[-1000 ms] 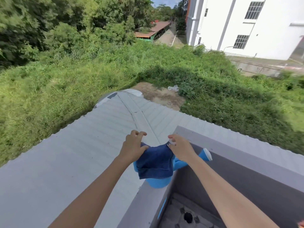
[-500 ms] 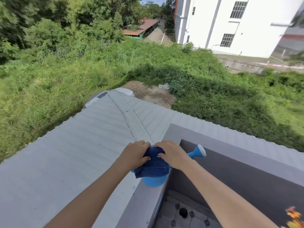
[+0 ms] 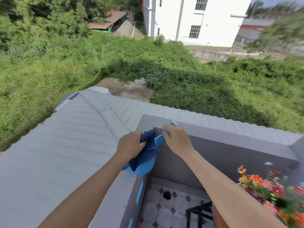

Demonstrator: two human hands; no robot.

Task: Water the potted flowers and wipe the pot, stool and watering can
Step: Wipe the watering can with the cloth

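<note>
- I am bunching the dark blue cloth (image 3: 148, 150) in my left hand (image 3: 131, 145), fingers clenched around it, and pressing it over the body of the blue watering can (image 3: 142, 167).
- My right hand (image 3: 176, 139) is grasping the can's spout (image 3: 160, 139) just behind its white tip, steadying it while I am wiping.
- The can is sitting on top of the grey parapet wall (image 3: 230, 138), right at the corner, with its round body overhanging the inner edge; the corrugated roof (image 3: 65, 137) is lying just beyond on the outer side.
- What is worrying me: the perch looks narrow, so a hard rub from the cloth could be tipping the can off, either down onto the tiled floor (image 3: 166, 211) or out onto the roof where I may not be reaching it.
- If my right hand is slipping on the smooth spout, nothing else is holding the can.
- The potted flowers (image 3: 271, 190) are standing near my right forearm, so a wide elbow swing could be knocking the blooms.
</note>
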